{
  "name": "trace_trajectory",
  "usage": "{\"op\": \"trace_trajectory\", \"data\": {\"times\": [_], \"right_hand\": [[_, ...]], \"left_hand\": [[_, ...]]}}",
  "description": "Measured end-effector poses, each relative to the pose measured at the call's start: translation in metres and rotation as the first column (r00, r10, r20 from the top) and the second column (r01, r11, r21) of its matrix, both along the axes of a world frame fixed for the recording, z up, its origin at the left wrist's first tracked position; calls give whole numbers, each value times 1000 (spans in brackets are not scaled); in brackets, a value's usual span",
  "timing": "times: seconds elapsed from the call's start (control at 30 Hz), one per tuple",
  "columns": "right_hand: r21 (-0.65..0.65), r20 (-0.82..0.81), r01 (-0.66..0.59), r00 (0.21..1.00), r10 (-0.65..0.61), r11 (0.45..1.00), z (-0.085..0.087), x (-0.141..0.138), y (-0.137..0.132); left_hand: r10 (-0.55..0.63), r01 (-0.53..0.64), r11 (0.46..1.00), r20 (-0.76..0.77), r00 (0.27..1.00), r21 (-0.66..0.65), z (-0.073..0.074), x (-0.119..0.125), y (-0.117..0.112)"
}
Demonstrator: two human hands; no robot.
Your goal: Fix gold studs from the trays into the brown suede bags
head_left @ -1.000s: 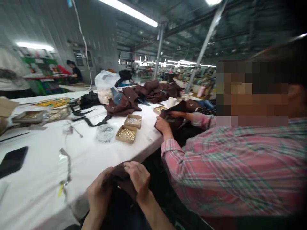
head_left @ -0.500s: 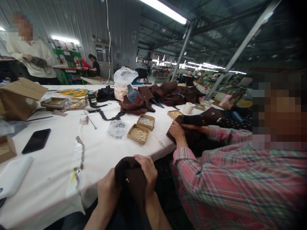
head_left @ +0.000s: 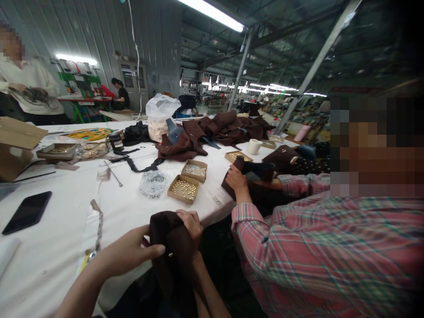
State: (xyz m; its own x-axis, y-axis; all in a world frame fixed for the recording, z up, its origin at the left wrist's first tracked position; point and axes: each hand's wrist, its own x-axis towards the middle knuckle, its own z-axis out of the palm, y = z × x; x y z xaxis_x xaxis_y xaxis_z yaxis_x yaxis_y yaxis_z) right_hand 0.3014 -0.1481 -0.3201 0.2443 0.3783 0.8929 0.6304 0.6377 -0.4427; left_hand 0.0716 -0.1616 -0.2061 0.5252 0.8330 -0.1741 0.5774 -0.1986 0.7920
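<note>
Near the table's front edge, a dark brown piece of cloth or leather [head_left: 162,225] hangs folded, with a small gold-coloured metal fitting [head_left: 170,255] on its face. My right hand [head_left: 192,227] is closed on the upper right edge of the piece, its fingers curled over the top. My left hand [head_left: 130,251] grips the left side. Its thumb lies across the front, close to the fitting, and its other fingers are partly hidden behind the material. The lower part of the piece drops into shadow toward my lap.
Small cardboard boxes of gold studs [head_left: 183,190] and silver parts [head_left: 194,169] stand ahead, beside a clear bag of rings [head_left: 152,184]. A phone [head_left: 28,212] lies left. Brown pieces [head_left: 228,128] are heaped behind. At right, a co-worker in a plaid shirt [head_left: 314,234] handles similar material.
My left hand has turned, bringing its thumb across the front of the brown piece. The piece has shifted slightly left in view. My head view has swung a little to the right.
</note>
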Motion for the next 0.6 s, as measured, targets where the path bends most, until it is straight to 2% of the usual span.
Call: {"op": "trace_trajectory", "data": {"times": [0.03, 0.1, 0.13, 0.17, 0.2, 0.3, 0.37, 0.47, 0.6], "right_hand": [[12, -2, -7, 1000, 7, 1000, -2, 0, 1], [24, -4, -36, 999, 36, 999, -6, -1, 3], [23, -6, -51, 999, 51, 998, -7, -1, 4], [26, -12, -60, 998, 60, 998, -8, -1, 4], [27, -20, -61, 998, 62, 998, -8, -1, 5], [12, -28, -55, 998, 55, 998, -11, 1, 8], [11, -21, -53, 998, 53, 999, -14, 2, 9], [22, -8, -55, 998, 55, 998, -19, 3, 13], [9, -10, -68, 998, 68, 998, -25, 3, 15]], "left_hand": [[86, -79, 993, -78, 993, 87, 11, 1, 14], [323, -260, 901, -139, 936, 348, 28, 16, 49], [363, -282, 845, -101, 926, 454, 33, 30, 69], [330, -259, 797, -34, 943, 545, 36, 47, 89], [278, -215, 779, -17, 961, 589, 37, 65, 110], [139, -51, 772, -90, 986, 634, 29, 115, 163], [62, 70, 777, -187, 980, 626, 19, 138, 189], [12, 199, 801, -347, 938, 565, 1, 154, 216], [-5, 276, 827, -485, 875, 489, -15, 160, 238]]}}
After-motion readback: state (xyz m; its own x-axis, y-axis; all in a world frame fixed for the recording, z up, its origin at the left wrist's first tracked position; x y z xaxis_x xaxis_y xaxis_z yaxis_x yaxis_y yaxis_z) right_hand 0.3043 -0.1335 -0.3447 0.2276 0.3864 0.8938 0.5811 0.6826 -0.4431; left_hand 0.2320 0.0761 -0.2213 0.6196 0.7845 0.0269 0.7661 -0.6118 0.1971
